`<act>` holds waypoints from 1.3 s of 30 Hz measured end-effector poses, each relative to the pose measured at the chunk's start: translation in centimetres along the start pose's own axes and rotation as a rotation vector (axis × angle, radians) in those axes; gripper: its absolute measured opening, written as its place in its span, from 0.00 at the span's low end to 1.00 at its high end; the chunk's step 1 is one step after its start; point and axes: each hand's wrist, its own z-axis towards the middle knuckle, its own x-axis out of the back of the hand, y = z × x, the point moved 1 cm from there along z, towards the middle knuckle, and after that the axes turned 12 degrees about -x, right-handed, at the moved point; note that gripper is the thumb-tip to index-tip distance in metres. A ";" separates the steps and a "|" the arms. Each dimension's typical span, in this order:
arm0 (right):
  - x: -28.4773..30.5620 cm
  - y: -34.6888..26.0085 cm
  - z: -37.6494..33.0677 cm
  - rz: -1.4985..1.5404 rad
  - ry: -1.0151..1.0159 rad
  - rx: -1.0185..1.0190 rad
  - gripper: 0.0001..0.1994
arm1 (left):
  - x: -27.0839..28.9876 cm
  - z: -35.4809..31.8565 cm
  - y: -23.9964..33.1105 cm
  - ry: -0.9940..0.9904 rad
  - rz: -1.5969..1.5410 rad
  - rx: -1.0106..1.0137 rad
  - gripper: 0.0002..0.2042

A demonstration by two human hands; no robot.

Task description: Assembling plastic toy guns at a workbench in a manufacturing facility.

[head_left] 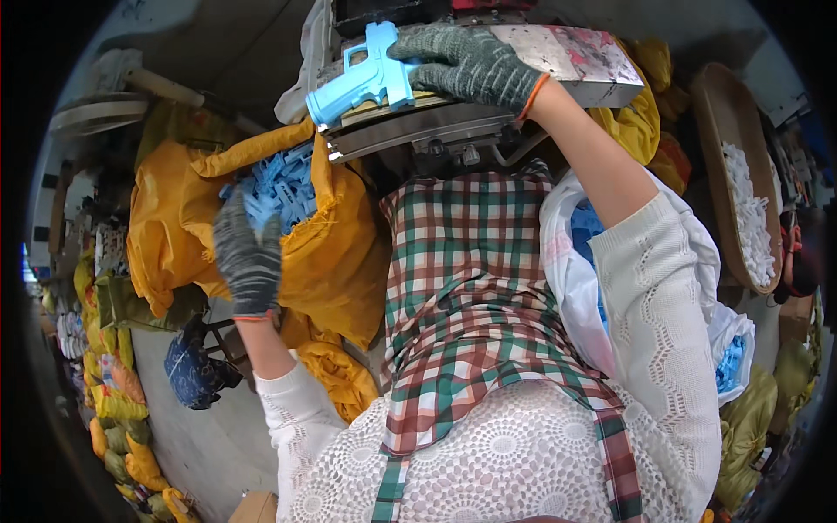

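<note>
A light blue plastic toy pistol (370, 74) lies across the near left end of the metal work surface, its grip pointing left toward me. My right hand (475, 65), in a dark grey knit glove, closes its fingers and thumb on the right end of the toy. My left hand (248, 257), gloved alike, is over the front of an orange woven sack (327, 253). Its thumb and fingers are apart, and the fingertips are a little smeared beside the opening. Loose blue plastic pieces (283, 192) fill the mouth of the sack, close to those fingers.
A stained metal box (571, 57) sits right of my right hand. White plastic bags (567, 279) with blue parts stand at my right, beside a long brown tray (728, 131) of white pieces. Yellow sacks (118, 397) line the far left. A dark blue covered stool (199, 366) stands left.
</note>
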 end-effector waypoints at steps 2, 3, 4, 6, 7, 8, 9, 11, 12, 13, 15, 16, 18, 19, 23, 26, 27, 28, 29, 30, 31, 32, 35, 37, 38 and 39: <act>0.6 0.0 -0.3 -0.090 0.009 0.003 0.20 | -0.9 -0.3 3.9 0.131 -0.642 -0.064 0.28; 2.0 -2.0 -1.0 -0.079 0.002 -0.077 0.18 | -2.8 -1.5 5.8 0.192 -0.699 -0.139 0.27; 2.8 -2.8 -2.1 -0.002 0.051 -0.015 0.17 | -4.2 -2.8 7.9 0.252 -0.746 -0.207 0.27; 5.3 -3.6 -5.8 0.129 -0.074 -0.194 0.15 | -5.2 -2.7 13.1 0.014 -0.808 -0.231 0.27; 6.4 -3.8 -7.9 0.198 -0.264 -0.410 0.14 | -6.3 -3.8 15.1 -0.073 -0.785 -0.211 0.25; 7.9 -2.0 -10.8 -0.111 -0.275 -0.054 0.13 | -8.0 -4.6 17.3 -0.153 -0.772 -0.208 0.25; 8.3 -0.6 -13.5 0.151 -0.459 -0.280 0.12 | -11.1 -6.4 20.1 -0.173 -0.707 -0.200 0.24; 9.0 1.8 -19.6 0.527 -0.766 -0.795 0.12 | -12.5 -8.6 21.9 -0.219 -0.606 -0.159 0.22; 9.2 5.3 -24.6 0.913 -0.557 -1.348 0.14 | -12.0 -7.8 22.5 -0.216 -0.608 -0.167 0.20; 8.6 8.6 -28.2 0.057 -0.808 -1.047 0.17 | -12.3 -7.5 22.2 -0.218 -0.600 -0.138 0.20; 7.2 14.6 -36.3 -0.348 -0.517 -1.009 0.30 | -13.0 -7.1 21.9 -0.238 -0.713 -0.116 0.17; 5.9 15.9 -37.9 -0.475 -0.444 -1.150 0.34 | -13.1 -7.5 21.4 -0.249 -0.700 -0.088 0.17; 4.2 18.5 -40.2 -0.608 -0.351 -1.290 0.38 | -13.8 -7.2 20.8 -0.301 -0.799 -0.066 0.16; 3.3 19.4 -41.0 -0.626 -0.351 -1.349 0.40 | -13.8 -7.5 20.7 -0.194 -0.787 -0.078 0.13; 0.8 20.0 -39.4 -0.665 -0.402 -1.304 0.39 | -13.5 -8.2 20.7 -0.155 -0.784 -0.038 0.11; 3.1 19.7 -38.8 -0.697 -0.464 -1.277 0.33 | -13.6 -8.5 21.2 -0.096 -0.780 -0.058 0.10; 4.2 19.5 -38.4 -0.715 -0.420 -1.278 0.30 | -13.4 -8.3 21.3 -0.095 -0.783 -0.061 0.10; 5.9 19.1 -38.2 -0.719 -0.417 -1.284 0.30 | -13.2 -8.2 21.6 -0.096 -0.762 -0.055 0.13; 7.9 17.8 -37.4 -0.622 -0.462 -1.135 0.27 | -12.9 -8.3 21.5 -0.100 -0.737 -0.042 0.15; 9.9 15.8 -35.9 -0.521 -0.505 -0.987 0.24 | -11.9 -7.8 21.3 -0.107 -0.735 -0.041 0.15; 11.6 13.7 -34.4 -0.470 -0.450 -0.993 0.21 | -10.9 -7.2 21.3 -0.237 -0.859 0.071 0.20; 13.3 10.0 -32.3 -0.427 -0.389 -1.003 0.18 | -9.5 -6.1 21.2 -0.364 -0.987 0.180 0.25; 16.9 1.3 -28.0 -0.156 -0.146 -0.960 0.14 | -3.4 -1.4 22.1 -0.151 -1.273 -0.096 0.33; 16.1 -3.9 -25.2 -0.035 -0.070 -0.922 0.13 | 0.2 0.8 23.3 -0.080 -1.437 -0.364 0.35; 15.2 -6.1 -23.5 -0.076 -0.079 -0.636 0.13 | 1.2 1.5 24.1 -0.070 -1.528 -0.495 0.36; 13.8 -7.9 -22.0 -0.110 -0.089 -0.345 0.12 | 1.7 1.7 24.5 -0.073 -1.525 -0.509 0.36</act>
